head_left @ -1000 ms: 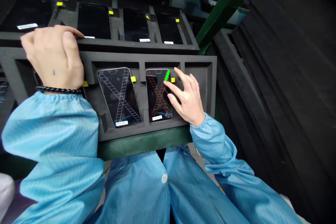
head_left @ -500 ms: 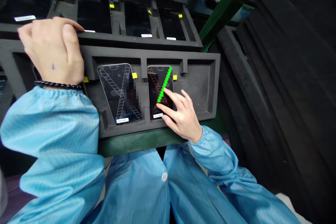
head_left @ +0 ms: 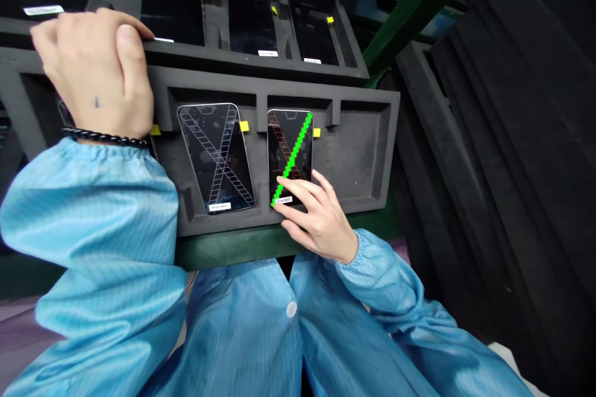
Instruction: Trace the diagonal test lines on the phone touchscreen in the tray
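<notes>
Two phones lie in slots of a dark foam tray (head_left: 363, 136) in front of me. The right phone (head_left: 291, 149) shows a red cross pattern with one diagonal filled green from top right to bottom left. My right hand (head_left: 316, 217) rests on its lower end, index fingertip at the bottom-left corner of the screen. The left phone (head_left: 216, 158) shows a white cross pattern and is untouched. My left hand (head_left: 95, 77) rests on the tray's upper left edge, fingers curled over it, holding nothing loose.
A second foam tray (head_left: 218, 56) behind holds several dark phones with yellow tabs and white labels. The slot right of the lit phone has nothing in it. Stacked black foam trays (head_left: 503, 136) fill the right side. A green frame bar (head_left: 410, 6) runs diagonally.
My right index finger has slid down the right phone's screen from the top right to the bottom left, and the green trace has grown along that diagonal. My left hand stayed put.
</notes>
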Motion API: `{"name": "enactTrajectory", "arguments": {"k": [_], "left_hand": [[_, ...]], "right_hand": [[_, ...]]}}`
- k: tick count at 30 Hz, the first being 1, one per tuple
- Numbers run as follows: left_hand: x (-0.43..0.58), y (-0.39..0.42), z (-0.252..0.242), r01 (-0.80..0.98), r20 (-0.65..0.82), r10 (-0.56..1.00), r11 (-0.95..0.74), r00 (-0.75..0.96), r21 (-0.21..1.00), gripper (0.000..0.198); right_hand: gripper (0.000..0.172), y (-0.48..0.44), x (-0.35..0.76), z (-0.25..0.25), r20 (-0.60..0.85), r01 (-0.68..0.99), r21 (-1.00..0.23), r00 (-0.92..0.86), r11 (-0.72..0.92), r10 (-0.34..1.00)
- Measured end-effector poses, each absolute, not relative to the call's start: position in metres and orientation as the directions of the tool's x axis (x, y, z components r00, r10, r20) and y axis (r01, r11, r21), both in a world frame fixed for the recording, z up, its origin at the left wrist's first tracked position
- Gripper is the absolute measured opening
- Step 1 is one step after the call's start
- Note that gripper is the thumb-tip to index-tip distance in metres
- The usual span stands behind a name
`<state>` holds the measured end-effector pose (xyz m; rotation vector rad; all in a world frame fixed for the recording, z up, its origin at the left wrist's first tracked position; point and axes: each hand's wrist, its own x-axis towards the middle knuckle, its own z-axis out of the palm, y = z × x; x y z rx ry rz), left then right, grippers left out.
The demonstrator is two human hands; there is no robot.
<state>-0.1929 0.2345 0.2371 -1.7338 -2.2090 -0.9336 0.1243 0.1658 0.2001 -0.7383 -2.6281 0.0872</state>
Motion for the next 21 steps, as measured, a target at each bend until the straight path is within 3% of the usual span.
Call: {"name": "enactTrajectory", "arguments": {"k": [8,13,21], "left_hand": [[-0.193,0.234,0.238,0.897,0.498,0.806,0.089,-0.320,0.432,0.059],[-0.195,0.235,0.237,0.895,0.500,0.811,0.061,-0.303,0.442,0.055],[-0.197,0.236,0.235,0.895,0.512,0.806,0.048,-0.296,0.442,0.056]], "right_hand": [[0.037,0.221,0.097,0.227,0.431,0.730,-0.104,-0.579,0.676,0.692],[0.035,0.240,0.076,0.232,0.424,0.742,-0.038,-0.595,0.669,0.683],[0.033,0.245,0.074,0.227,0.407,0.745,-0.064,-0.588,0.664,0.699]]}}
